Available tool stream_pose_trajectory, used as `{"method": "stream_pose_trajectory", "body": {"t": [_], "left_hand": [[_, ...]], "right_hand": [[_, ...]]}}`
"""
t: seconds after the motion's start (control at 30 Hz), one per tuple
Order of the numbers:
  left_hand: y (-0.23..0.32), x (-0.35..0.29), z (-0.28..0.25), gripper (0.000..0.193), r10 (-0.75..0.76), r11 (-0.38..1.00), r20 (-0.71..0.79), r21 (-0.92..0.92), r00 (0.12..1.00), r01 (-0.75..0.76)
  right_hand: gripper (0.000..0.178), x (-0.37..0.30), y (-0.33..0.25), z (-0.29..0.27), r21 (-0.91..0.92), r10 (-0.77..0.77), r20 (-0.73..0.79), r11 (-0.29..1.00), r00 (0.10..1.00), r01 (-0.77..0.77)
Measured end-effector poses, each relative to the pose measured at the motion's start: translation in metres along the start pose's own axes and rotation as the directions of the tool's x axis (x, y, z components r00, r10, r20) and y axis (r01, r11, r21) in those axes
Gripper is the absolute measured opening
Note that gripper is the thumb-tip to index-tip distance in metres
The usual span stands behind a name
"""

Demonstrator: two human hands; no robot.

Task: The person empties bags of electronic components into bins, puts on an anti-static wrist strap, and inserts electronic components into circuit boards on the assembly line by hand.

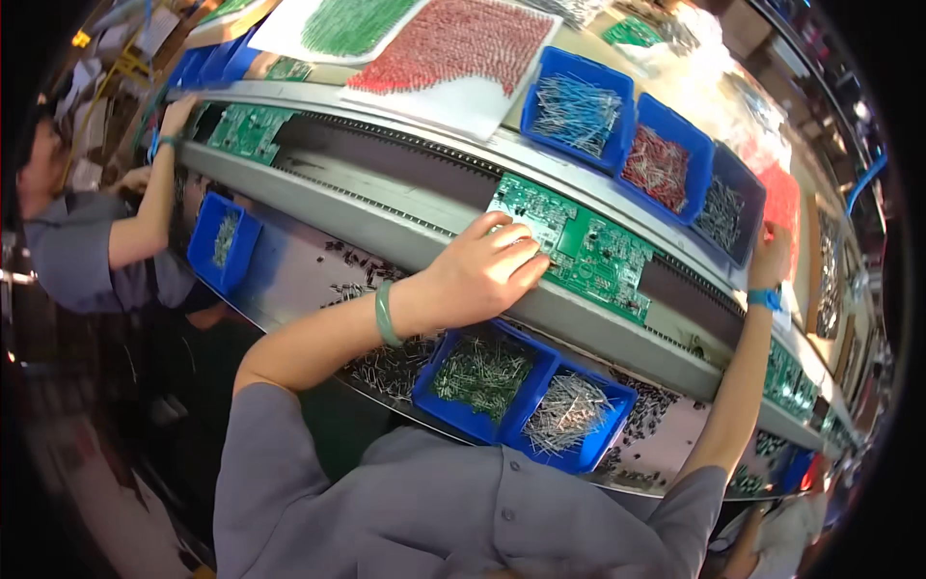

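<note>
My left hand, with a green bangle on the wrist, is closed over the left part of a green circuit board. Its fingers are bent and their tips drawn together at the board's face; whatever they pinch is too small to make out. The board sits between the two rails of a conveyor. Out to the right, my right hand, wearing a blue wrist strap, is at the right edge of a dark blue bin of grey leaded parts, beside a red heap. Its fingers look curled closed, tips mostly hidden.
Blue bins of blue parts and red parts stand beyond the rail. Nearer me are bins of green parts and pale parts, amid loose black parts. A co-worker reaches over the line at left.
</note>
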State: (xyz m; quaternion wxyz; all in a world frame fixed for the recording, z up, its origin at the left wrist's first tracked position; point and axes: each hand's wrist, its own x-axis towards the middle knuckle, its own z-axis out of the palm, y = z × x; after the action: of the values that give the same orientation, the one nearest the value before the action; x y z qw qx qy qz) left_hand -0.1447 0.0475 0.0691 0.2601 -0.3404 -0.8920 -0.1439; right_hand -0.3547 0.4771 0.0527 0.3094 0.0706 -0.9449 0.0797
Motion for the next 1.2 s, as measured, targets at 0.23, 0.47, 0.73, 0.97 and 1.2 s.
{"method": "stream_pose_trajectory", "body": {"t": [0.23, 0.47, 0.73, 0.97, 1.2], "left_hand": [[-0.123, 0.013, -0.001, 0.015, -0.474, 0.880, -0.164, -0.100, 0.865, 0.463], [-0.171, 0.050, 0.049, 0.018, -0.592, 0.805, -0.080, -0.003, 0.802, 0.594], [-0.172, 0.059, 0.059, 0.024, -0.549, 0.833, 0.026, -0.057, 0.835, 0.550], [-0.182, 0.073, 0.030, 0.028, -0.598, 0.777, 0.263, 0.422, 0.757, 0.467], [-0.171, 0.078, 0.054, 0.025, -0.597, 0.742, 0.259, 0.538, 0.759, 0.400]], "right_hand": [[0.009, -0.022, -0.050, -0.078, 0.226, 0.022, -0.111, 0.974, 0.994, 0.004], [0.007, -0.119, -0.137, -0.128, 0.480, 0.016, 0.316, 0.859, 0.949, -0.175], [0.007, -0.134, -0.153, -0.125, 0.432, 0.062, 0.419, 0.864, 0.906, -0.259], [0.007, -0.117, -0.169, -0.106, 0.519, -0.012, 0.447, 0.817, 0.894, -0.249], [0.006, -0.121, -0.167, -0.093, 0.443, -0.105, 0.402, 0.892, 0.910, -0.092]]}}
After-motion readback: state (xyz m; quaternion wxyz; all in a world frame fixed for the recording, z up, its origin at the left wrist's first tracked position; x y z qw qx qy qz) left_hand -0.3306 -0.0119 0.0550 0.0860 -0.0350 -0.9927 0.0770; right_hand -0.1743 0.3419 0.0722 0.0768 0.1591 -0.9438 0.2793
